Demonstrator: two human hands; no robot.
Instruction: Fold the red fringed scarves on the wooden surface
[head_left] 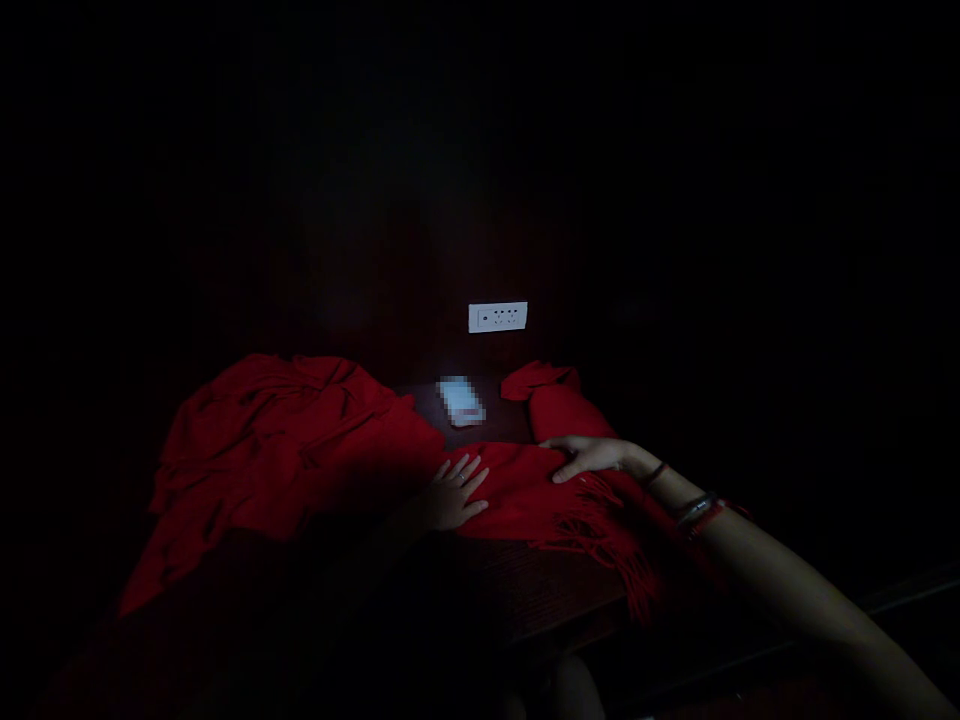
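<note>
A red scarf (510,490) with a fringed end lies spread on a dark wooden surface (547,590). My left hand (454,500) rests flat on it, fingers spread, a ring on one finger. At the scarf's right side, by the fringe, my right hand (596,455) has its thumb on top and its fingers at the far edge, holding the cloth. Some of those fingertips are hidden. More red cloth (292,430) lies rumpled on the left, and another red fold (566,405) sits behind my right hand.
A blurred, pale, flat object (460,402) lies behind the scarf, perhaps a phone. A white socket panel (498,317) is on the dark wall beyond. Part of a leg (577,690) shows at the bottom, below the surface's front edge. Most surroundings are too dark to make out.
</note>
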